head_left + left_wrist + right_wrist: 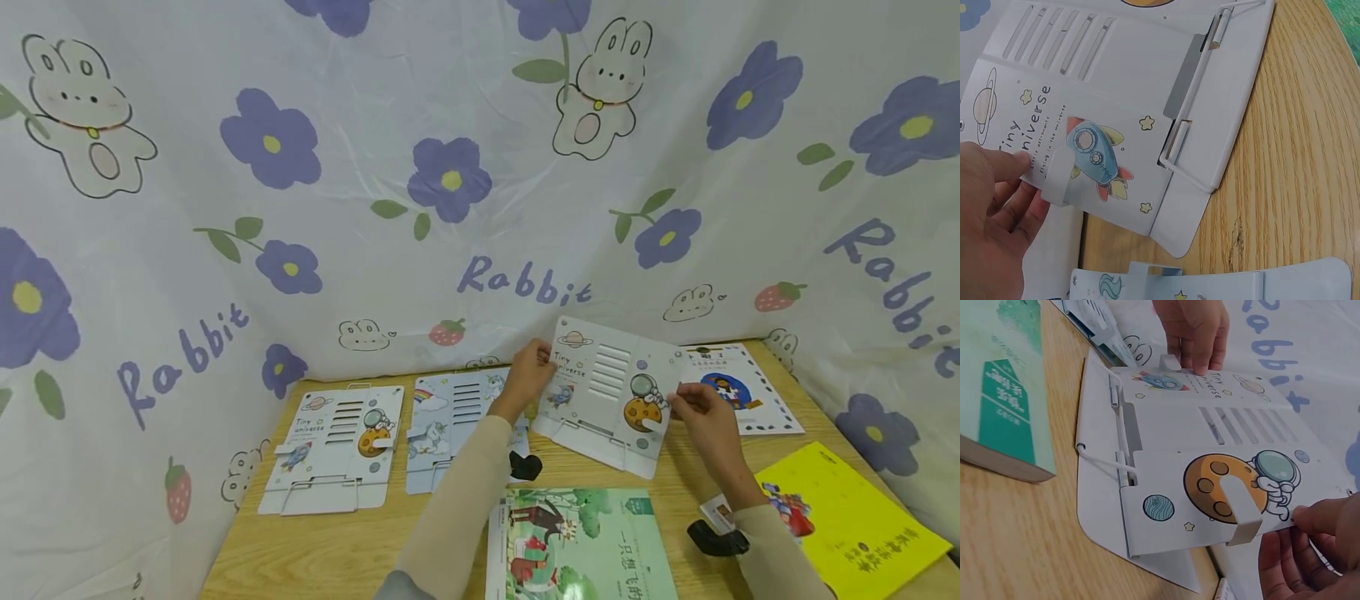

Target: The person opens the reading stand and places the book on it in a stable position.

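Observation:
Both hands hold a white book stand (600, 404) printed with "Tiny universe", a rocket and an astronaut on an orange moon. My left hand (528, 377) pinches its left edge, thumb on the front beside the lettering in the left wrist view. On the opposite edge, my right hand (708, 414) pinches it close to the astronaut (1275, 478). The stand tilts back, its wire page holder (1192, 178) lying along the bottom lip. To the left are a matching white stand (318, 462) and a pale blue unicorn stand (431, 454), the latter partly covered by my left forearm.
A green picture book (592, 542) lies at the front of the wooden table (300, 550). On the right are a yellow book (862, 533) and, farther back, a white-bordered book (765, 392) behind the held stand. A rabbit-print curtain (360, 242) hangs behind the table.

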The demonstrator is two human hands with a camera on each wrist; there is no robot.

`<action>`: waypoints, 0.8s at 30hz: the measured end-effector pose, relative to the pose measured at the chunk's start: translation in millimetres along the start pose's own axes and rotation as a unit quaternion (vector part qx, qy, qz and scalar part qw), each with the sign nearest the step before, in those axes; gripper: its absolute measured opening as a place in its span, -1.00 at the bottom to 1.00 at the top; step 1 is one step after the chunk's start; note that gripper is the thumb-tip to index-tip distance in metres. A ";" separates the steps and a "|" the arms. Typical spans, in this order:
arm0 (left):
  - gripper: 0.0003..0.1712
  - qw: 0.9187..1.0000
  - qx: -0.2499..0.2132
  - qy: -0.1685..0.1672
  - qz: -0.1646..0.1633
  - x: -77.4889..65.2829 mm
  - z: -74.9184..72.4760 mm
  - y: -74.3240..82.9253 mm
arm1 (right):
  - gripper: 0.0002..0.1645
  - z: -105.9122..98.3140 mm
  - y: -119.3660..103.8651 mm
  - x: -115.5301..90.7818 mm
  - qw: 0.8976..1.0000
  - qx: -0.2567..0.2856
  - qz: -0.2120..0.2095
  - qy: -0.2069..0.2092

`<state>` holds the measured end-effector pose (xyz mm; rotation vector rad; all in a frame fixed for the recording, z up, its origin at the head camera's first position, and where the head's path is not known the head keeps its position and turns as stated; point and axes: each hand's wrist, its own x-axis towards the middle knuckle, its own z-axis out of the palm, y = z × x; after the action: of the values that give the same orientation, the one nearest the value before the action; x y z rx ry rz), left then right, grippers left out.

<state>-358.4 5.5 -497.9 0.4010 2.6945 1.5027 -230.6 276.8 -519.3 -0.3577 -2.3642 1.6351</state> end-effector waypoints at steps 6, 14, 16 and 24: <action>-0.72 1.000 -0.009 0.003 -0.004 -3.6 -3.3 -3.8 | -0.53 1.1 -3.4 7.3 0.999 -0.028 0.016 0.003; -0.73 1.000 -0.013 0.012 -0.014 -9.2 -8.7 -6.5 | -0.52 2.4 -6.6 17.8 0.999 -0.039 -0.004 -0.003; -0.74 1.000 -0.017 0.013 -0.011 -11.2 -10.3 -7.2 | -0.52 2.8 -6.9 21.9 0.999 -0.050 -0.009 -0.003; -0.75 1.000 -0.027 0.013 -0.008 -12.7 -16.7 -15.5 | -0.54 6.8 -7.5 38.1 0.997 -0.055 -0.045 -0.010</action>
<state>-351.9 -19.2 -503.2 0.3583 2.6629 1.5838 -269.2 281.1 -512.3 -0.2512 -2.4540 1.4795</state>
